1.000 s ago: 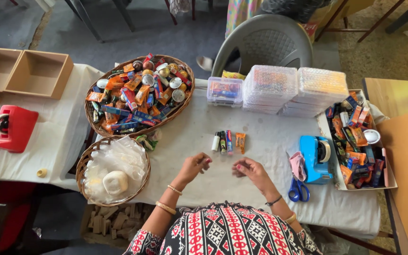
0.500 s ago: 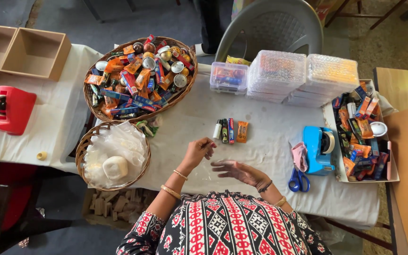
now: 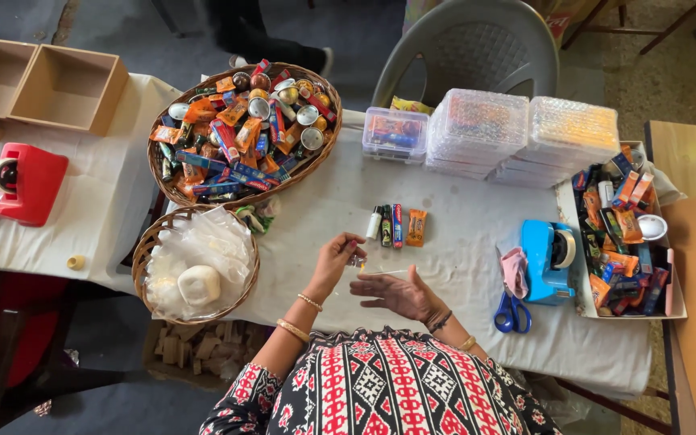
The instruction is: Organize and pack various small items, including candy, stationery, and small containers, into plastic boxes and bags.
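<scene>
- White cloth covers the table (image 3: pixel 461 242), and both hands work just above it in front of the person
- Left hand (image 3: pixel 337 259) has its fingertips pinched shut on a small item (image 3: pixel 358 263), too small to identify; it is raised just off the cloth, below the short row of small packets (image 3: pixel 395 225)
- Right hand (image 3: pixel 396 292) lies palm up with fingers spread and holds nothing; a thin pale strip (image 3: pixel 392 272) runs from the pinched item over its fingertips
- Judging from this, the pinch should stay firm and low over the cloth, with the open palm close beneath as a support
- Scissors (image 3: pixel 511 312) and the blue tape dispenser (image 3: pixel 549 259) lie to the right, within reach, well apart from the large sweets basket (image 3: pixel 243 133)
</scene>
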